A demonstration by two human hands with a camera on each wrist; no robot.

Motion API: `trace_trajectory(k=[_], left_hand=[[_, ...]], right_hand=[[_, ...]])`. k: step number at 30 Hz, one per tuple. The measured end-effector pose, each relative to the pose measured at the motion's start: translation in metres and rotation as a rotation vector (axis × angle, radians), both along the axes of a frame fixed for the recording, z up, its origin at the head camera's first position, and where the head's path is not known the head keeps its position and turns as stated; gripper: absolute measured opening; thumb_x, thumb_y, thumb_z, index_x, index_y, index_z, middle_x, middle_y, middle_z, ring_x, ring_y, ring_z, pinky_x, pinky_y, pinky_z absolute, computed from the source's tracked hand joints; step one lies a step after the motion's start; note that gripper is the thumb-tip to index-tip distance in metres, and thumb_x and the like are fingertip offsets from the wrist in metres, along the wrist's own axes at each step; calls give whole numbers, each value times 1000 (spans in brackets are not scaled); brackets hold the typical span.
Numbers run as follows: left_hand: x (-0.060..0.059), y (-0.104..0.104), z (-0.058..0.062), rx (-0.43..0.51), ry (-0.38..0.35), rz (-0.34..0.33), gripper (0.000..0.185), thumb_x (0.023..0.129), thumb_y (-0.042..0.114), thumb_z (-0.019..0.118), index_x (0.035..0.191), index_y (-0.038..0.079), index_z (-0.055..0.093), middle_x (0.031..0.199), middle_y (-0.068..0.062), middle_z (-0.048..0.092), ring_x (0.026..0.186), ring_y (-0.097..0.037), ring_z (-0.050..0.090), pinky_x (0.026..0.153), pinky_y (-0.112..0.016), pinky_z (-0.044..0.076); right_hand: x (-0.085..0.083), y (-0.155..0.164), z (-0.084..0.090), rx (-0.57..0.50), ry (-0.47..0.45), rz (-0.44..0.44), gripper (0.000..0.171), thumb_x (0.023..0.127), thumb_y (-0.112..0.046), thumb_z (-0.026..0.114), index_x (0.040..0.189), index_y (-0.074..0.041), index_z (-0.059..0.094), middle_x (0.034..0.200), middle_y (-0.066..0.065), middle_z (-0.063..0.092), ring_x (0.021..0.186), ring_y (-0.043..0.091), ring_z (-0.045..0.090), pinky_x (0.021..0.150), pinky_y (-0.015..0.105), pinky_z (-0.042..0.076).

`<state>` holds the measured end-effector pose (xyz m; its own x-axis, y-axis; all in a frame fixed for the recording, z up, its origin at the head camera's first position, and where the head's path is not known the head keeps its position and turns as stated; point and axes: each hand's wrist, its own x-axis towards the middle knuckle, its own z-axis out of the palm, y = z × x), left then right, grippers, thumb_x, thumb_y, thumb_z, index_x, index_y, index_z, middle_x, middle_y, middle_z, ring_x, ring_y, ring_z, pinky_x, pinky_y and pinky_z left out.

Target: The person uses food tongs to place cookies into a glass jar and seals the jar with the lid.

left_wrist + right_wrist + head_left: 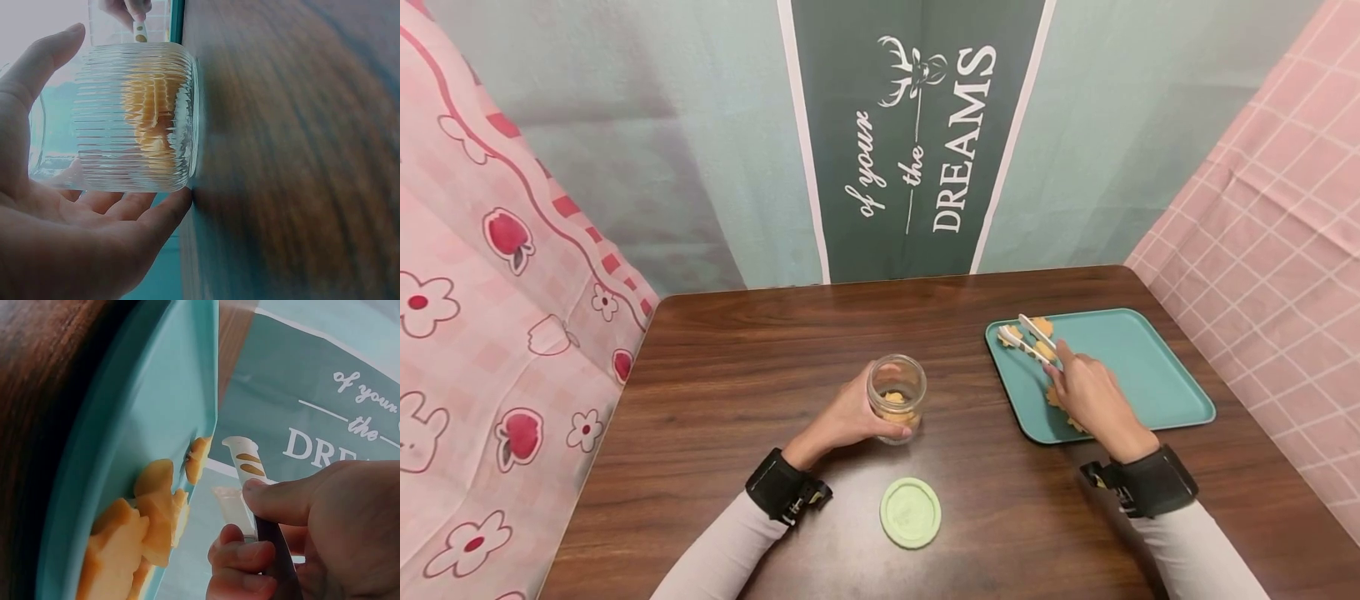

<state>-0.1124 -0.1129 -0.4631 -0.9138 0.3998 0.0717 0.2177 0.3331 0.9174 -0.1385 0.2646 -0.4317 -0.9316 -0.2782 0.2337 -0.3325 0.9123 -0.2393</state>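
Note:
My left hand (850,415) grips a clear ribbed glass jar (100,119) that stands on the table, thumb on one side and fingers on the other. Several scalloped yellow cookies (153,97) lie in the bottom of the jar. On the right, my right hand (1093,396) holds a pair of tongs (1037,331) with pale tips and a dark handle. The two tips are spread apart over the left end of a teal tray (1150,358). Flower-shaped cookies (159,506) lie on that end of the tray, some partly hidden under the hand.
A round light green lid (910,512) lies on the brown wooden table (760,350) in front of the jar. Green curtain cloth (700,150) hangs behind the table, with pink cloths on both sides.

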Motion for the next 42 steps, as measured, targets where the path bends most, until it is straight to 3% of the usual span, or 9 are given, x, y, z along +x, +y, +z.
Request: trace_trajectory(k=[3,14,23,30,36,42], left_hand=[[0,0,1,-1,3,-5,91,67,20,102,143,8,53,134,-9,67,125,-25,64,113,-47,46],[-2,0,4,18,2,-21,90,67,16,101,142,5,53,135,-12,66,126,-28,63,114,-50,45],[-1,0,5,19,10,-18,91,67,17,102,143,5,52,136,-13,66,126,-29,63,114,-50,45],[-1,-1,3,18,8,-17,91,67,16,101,143,6,52,135,-11,67,126,-27,64,113,-49,46],[0,-1,0,10,-2,-5,90,67,18,102,142,7,53,135,-10,68,124,-26,64,112,-50,46],[1,0,0,9,-5,-8,92,67,19,102,143,6,52,135,-10,67,125,-27,64,112,-51,46]], right_hand=[[-2,0,-1,6,-22,-11,27,104,-7,65,119,14,56,63,10,47,53,22,45,47,36,34],[-6,-2,-4,22,-93,-63,37,106,-10,62,130,17,54,63,10,48,53,23,46,47,37,37],[-8,-4,-4,-11,-176,-63,18,108,-10,58,111,7,54,68,9,54,53,21,47,47,33,37],[-10,-7,-4,10,-167,-43,18,106,-10,61,107,7,59,65,7,54,53,21,48,47,32,37],[-12,-8,-5,16,-145,-13,20,105,-10,63,90,-3,53,64,6,47,52,21,43,48,32,33],[-13,-12,-2,3,-157,-17,21,105,-8,63,87,-5,52,65,6,47,53,20,44,48,32,33]])
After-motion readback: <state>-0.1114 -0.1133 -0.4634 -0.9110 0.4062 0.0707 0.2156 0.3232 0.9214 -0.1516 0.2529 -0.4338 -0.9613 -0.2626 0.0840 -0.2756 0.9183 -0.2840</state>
